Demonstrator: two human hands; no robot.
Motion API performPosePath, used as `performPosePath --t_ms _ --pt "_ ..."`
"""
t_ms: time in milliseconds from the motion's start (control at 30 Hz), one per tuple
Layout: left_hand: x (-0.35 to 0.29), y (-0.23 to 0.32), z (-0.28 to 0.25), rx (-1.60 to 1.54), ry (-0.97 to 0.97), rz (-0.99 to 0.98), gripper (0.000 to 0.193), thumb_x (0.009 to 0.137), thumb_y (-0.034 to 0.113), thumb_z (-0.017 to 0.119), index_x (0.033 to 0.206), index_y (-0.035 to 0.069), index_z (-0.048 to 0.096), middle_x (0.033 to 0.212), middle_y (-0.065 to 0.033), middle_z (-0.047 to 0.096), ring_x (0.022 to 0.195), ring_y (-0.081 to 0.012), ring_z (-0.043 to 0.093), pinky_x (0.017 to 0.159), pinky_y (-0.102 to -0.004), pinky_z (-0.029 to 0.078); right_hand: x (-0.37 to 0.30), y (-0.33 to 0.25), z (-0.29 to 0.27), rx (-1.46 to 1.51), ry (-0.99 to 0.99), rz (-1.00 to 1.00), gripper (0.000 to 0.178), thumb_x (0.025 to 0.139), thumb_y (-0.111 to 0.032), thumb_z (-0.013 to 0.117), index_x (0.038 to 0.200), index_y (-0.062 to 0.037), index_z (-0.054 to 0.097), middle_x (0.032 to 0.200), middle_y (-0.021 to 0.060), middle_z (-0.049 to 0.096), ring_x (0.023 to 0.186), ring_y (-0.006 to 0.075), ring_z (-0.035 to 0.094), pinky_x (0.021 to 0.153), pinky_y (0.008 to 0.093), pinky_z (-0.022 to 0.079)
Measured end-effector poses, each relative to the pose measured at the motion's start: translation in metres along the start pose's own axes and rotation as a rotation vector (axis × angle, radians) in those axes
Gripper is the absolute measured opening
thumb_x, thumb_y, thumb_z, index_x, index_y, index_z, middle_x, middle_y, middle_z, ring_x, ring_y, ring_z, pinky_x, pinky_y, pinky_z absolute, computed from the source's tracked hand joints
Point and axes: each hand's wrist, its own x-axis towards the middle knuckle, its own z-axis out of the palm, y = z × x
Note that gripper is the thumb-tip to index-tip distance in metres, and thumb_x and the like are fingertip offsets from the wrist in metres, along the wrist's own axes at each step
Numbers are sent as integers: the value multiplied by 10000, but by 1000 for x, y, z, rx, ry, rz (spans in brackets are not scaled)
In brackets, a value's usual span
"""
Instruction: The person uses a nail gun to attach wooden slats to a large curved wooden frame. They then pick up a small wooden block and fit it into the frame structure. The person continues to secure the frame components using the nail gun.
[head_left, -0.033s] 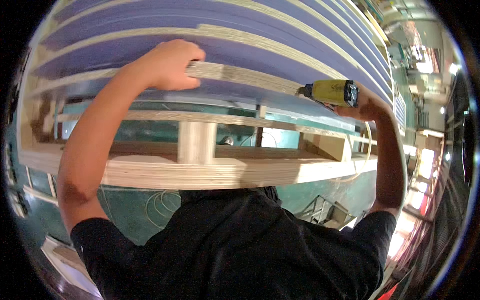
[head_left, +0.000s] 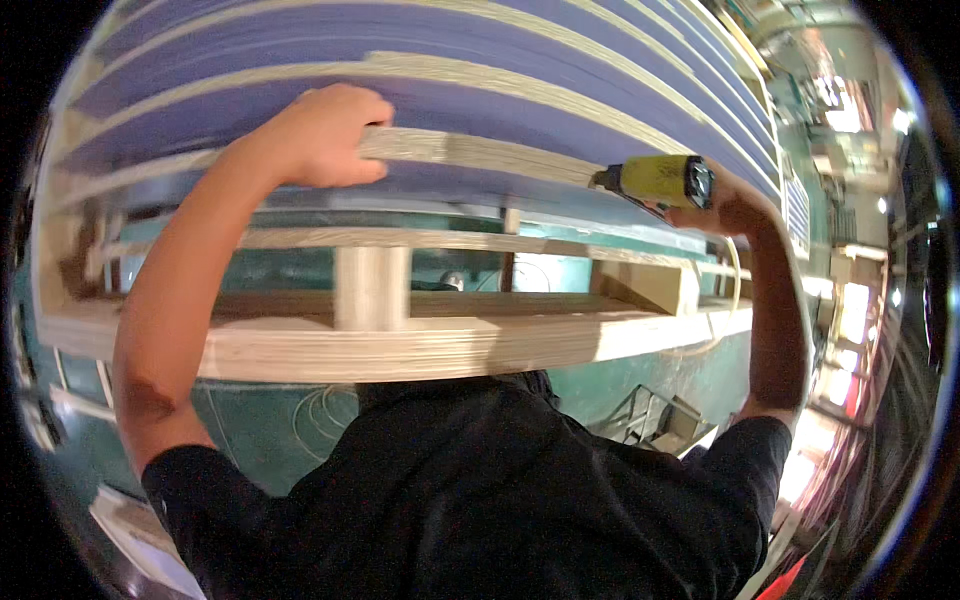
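My left hand (head_left: 322,138) grips a pale wooden slat (head_left: 470,148), thumb on its near side and fingers over the far side. In my right hand (head_left: 738,206) is a yellow and black air nailer (head_left: 652,181), held sideways with its nose pointing left. The nose is at the top of the same slat, to the right of my left hand; whether it touches I cannot tell. A pale air hose (head_left: 737,282) hangs below my right hand. My fingers on the nailer's handle are mostly hidden behind its body.
Parallel slats over purple-blue sheet run across the large wooden frame (head_left: 430,350). A short wooden post (head_left: 372,285) stands between its near rails. Coiled hose (head_left: 318,415) lies on the green floor below, left of my body. A metal-framed item (head_left: 660,418) stands at lower right.
The view has shifted slightly, so the frame and my left hand appear a little farther left. Both grips look the same.
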Motion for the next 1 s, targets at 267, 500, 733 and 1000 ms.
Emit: performPosePath --t_ms 267,500,733,1000 --pt "128 153 45 61 -121 47 435 792 316 753 1080 41 580 1026 -166 623 1000 -377 613 838 -482 497 -57 180 -18 -73 110 -9 529 714 -146 814 1195 -26 628 1112 145 718 993 235 673 937 373 533" --pt "213 258 106 139 -45 41 355 814 253 744 1032 39 563 1005 -161 653 972 -378 646 804 -492 530 -62 292 -20 -115 207 -14 659 690 -192 865 1242 -36 541 1068 179 693 1011 291 666 900 383 509" --pt "220 274 106 256 -19 -30 298 814 232 750 959 36 579 907 -151 689 911 -382 676 771 -497 542 -56 285 -24 20 80 -55 630 709 -112 842 1255 -28 540 970 130 715 823 219 691 746 352 560" --pt "221 275 107 238 -10 -3 302 793 230 761 947 45 578 908 -140 684 881 -372 676 744 -491 541 -46 293 -24 41 70 -219 588 716 -124 836 1219 -22 549 958 120 710 813 194 692 725 342 579"
